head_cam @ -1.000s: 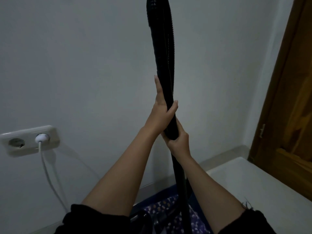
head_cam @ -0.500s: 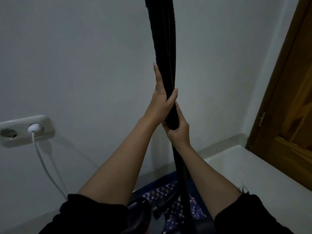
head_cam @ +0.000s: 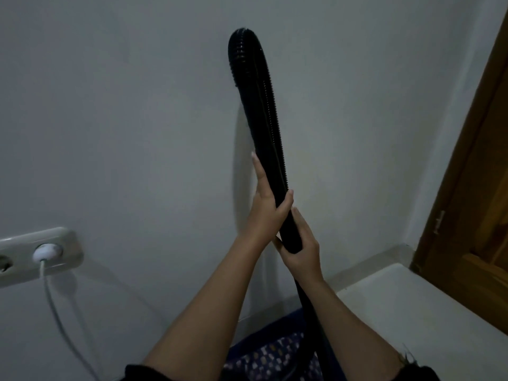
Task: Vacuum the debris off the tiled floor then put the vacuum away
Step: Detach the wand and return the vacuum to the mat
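Note:
A black ribbed vacuum hose [head_cam: 254, 100] is folded double and held upright against the grey wall, its bend at the top. My left hand [head_cam: 265, 207] grips the doubled hose from the left, with the fingers stretched up along it. Just below, my right hand [head_cam: 303, 250] is closed around the lower end of the fold. A single length of hose [head_cam: 313, 320] runs down between my forearms toward the floor. The vacuum's body is out of sight.
A white double wall socket [head_cam: 41, 253] at the left holds a white plug, and its cord [head_cam: 55, 314] hangs down. A wooden door [head_cam: 481, 188] stands at the right. A white surface [head_cam: 417, 317] lies below it. A dark blue patterned cloth [head_cam: 269, 356] lies between my arms.
The view has tilted, so the hose's top bend is now inside the frame. Both hands keep the same grip on the hose.

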A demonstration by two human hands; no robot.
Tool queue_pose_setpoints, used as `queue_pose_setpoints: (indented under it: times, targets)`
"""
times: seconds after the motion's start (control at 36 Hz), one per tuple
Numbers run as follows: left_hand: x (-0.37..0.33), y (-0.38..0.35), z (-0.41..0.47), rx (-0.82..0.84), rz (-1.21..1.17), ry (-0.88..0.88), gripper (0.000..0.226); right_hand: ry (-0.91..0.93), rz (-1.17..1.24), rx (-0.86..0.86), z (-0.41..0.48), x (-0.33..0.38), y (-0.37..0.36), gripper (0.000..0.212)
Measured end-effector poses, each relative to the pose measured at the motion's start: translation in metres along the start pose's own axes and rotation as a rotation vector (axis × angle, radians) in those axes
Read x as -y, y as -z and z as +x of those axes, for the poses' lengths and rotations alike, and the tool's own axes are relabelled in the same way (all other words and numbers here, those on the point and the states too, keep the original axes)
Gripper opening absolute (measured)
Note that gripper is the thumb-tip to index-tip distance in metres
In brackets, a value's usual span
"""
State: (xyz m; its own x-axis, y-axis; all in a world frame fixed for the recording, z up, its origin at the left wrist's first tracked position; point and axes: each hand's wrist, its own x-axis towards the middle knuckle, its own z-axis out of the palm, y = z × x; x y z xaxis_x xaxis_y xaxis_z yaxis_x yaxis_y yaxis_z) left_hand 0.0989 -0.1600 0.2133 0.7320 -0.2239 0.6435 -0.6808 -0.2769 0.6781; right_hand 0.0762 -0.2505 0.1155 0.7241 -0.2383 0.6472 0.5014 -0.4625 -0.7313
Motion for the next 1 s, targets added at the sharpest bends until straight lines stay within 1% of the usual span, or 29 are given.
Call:
queue_pose_setpoints:
  times: [0.17,0.25,0.33,0.56,0.69,0.81,1.0]
  targets:
    - [0.011,0.002,-0.002,-0.068,-0.056,-0.033,0.102,0.006,0.021,0.034,-0.004,-0.007,-0.007,0.068]
    - [0.012,0.004,-0.001,-0.075,-0.059,-0.046,0.103,0.001,0.03,0.044,-0.005,-0.003,-0.005,0.066]
    - [0.011,0.006,-0.002,-0.064,-0.08,-0.022,0.103,-0.021,0.035,0.055,-0.008,0.001,-0.001,0.063]
    - [-0.005,0.016,-0.01,-0.031,-0.117,0.017,0.09,-0.132,0.068,0.186,-0.015,0.011,0.004,0.05]
    - [-0.01,0.018,-0.013,-0.024,-0.11,0.059,0.093,-0.159,0.042,0.24,-0.017,0.018,0.013,0.049]
    - [-0.015,0.019,-0.016,-0.004,-0.106,0.074,0.093,-0.184,0.021,0.24,-0.018,0.025,0.019,0.057]
    - [-0.019,0.022,-0.02,0.007,-0.08,0.089,0.093,-0.199,-0.013,0.271,-0.015,0.03,0.026,0.054]
